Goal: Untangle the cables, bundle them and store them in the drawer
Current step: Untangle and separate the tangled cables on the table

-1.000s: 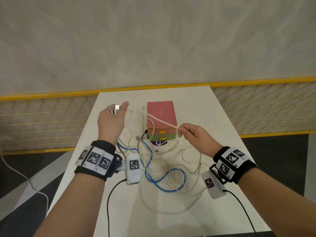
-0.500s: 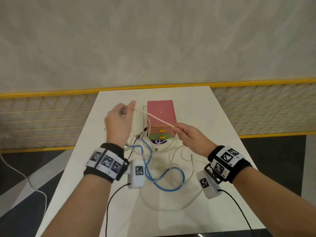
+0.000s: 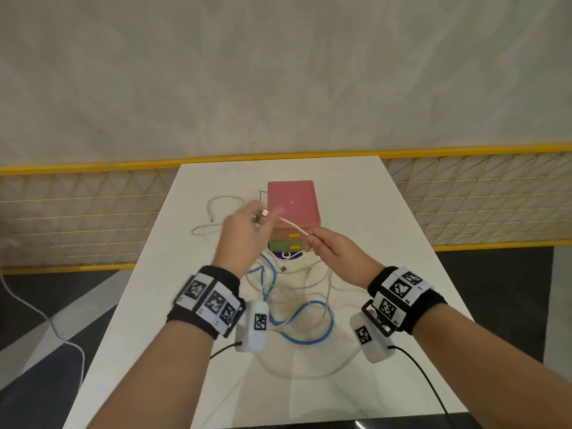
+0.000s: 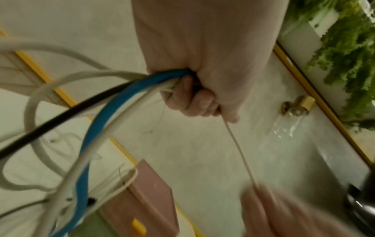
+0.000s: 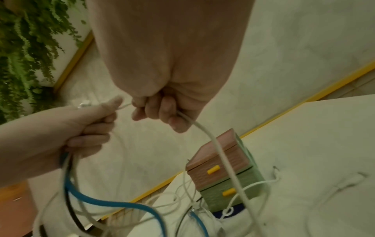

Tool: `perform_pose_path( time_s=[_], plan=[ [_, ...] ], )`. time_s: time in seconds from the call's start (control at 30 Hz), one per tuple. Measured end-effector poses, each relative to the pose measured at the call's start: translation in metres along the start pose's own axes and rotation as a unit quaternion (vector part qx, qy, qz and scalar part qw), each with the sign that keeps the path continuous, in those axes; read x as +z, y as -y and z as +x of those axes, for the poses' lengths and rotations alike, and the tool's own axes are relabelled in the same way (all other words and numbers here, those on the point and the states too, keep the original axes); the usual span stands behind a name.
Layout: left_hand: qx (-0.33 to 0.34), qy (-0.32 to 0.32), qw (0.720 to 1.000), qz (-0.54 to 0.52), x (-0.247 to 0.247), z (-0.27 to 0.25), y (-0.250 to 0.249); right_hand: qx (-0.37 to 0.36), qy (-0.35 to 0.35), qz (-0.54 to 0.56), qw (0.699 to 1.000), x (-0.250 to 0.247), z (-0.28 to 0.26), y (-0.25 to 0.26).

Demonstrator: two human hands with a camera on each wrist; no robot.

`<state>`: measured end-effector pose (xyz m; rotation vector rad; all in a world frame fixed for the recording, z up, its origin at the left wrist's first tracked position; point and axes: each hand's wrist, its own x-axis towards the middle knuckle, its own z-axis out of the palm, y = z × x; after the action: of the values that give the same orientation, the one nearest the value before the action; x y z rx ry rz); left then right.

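A tangle of cables lies on the white table [image 3: 371, 212]: a blue cable [image 3: 309, 323], several white ones and a black one. My left hand [image 3: 257, 218] grips a bunch of them, blue cable [image 4: 113, 112], white and black, with a metal USB plug [image 3: 263, 214] at its fingertips. A short, taut white cable [image 3: 292, 226] runs from there to my right hand [image 3: 311, 239], which pinches it; the same white cable [image 5: 223, 160] hangs down from the right hand [image 5: 160, 112]. Just behind the hands stands the small drawer box [image 3: 292, 202], pink on top, its drawers [image 5: 221, 171] closed.
A loose white cable [image 3: 216, 212] loops on the table left of the box. A yellow mesh fence [image 3: 77, 212] runs behind the table, with dark floor on both sides. Black wrist-camera leads [image 3: 427, 382] trail off the near edge.
My left hand has swung right towards the right hand, shortening the stretched white cable between them. Both hands now sit in front of the box. A white loop shows at left.
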<state>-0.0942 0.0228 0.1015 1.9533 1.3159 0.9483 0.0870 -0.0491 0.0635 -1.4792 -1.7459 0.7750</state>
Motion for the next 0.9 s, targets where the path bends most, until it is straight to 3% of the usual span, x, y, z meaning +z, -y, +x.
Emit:
perform_pose_path(
  time_s=[0.07,0.13,0.2,0.33,0.4,0.43,0.5,0.57,0.6,0.67,0.77,0.8,0.9],
  plan=[
    [-0.026,-0.115,0.993,0.017,-0.021,0.012,0.007,0.015,-0.004,-0.010,1.000,-0.004,-0.006,-0.007],
    [-0.026,-0.155,0.987,0.028,-0.030,0.015,0.011,0.022,-0.007,-0.018,1.000,-0.005,-0.008,-0.008],
    [-0.003,-0.103,0.995,0.001,-0.024,0.008,0.005,0.020,-0.009,-0.015,1.000,-0.002,-0.006,-0.003],
    [0.036,0.123,0.991,0.026,0.008,-0.013,-0.005,-0.008,-0.022,0.003,1.000,0.007,0.006,0.013],
    [0.045,0.142,0.989,0.023,0.012,-0.013,-0.005,-0.016,-0.018,0.011,1.000,0.006,0.009,0.016],
    [0.043,0.116,0.992,0.012,0.008,-0.010,-0.005,-0.015,-0.014,0.014,1.000,0.004,0.008,0.014],
    [0.015,0.000,1.000,0.000,-0.007,0.000,0.000,0.000,-0.012,0.026,1.000,-0.001,0.003,0.008],
    [-0.017,-0.126,0.992,0.012,-0.025,0.012,0.010,0.010,-0.020,0.037,0.999,-0.004,-0.002,0.000],
    [-0.025,-0.151,0.988,0.013,-0.031,0.014,0.012,0.013,-0.023,0.035,0.999,-0.004,-0.004,-0.002],
    [-0.021,-0.105,0.994,-0.010,-0.028,0.010,0.008,0.014,-0.022,0.037,0.999,-0.003,-0.003,0.001],
    [0.025,0.068,0.997,0.018,-0.004,-0.006,-0.002,-0.011,-0.022,0.022,0.999,0.002,0.005,0.012],
    [0.034,0.097,0.994,0.025,0.002,-0.009,-0.002,-0.021,-0.017,0.011,1.000,0.004,0.007,0.014],
    [0.029,0.104,0.994,0.004,0.005,-0.010,0.005,-0.077,-0.004,-0.086,0.993,0.009,0.010,0.006]
  ],
)
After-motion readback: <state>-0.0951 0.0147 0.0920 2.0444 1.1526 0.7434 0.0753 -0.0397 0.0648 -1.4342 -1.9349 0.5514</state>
